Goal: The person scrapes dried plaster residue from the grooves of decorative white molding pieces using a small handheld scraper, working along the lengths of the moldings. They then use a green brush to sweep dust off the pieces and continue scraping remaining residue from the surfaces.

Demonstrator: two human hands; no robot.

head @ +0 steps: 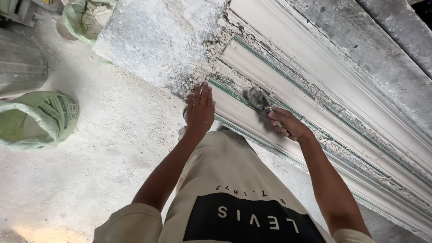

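Left hand (200, 109) lies flat, fingers spread, on the long plaster moulding (315, 103). Right hand (288, 124) grips a brush (257, 99) — bristles touching its groove.

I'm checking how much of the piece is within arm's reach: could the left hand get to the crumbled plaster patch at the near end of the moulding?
Probably yes. The left hand lies flat on the moulding, fingertips beside the crumbled plaster patch, with nothing between them.
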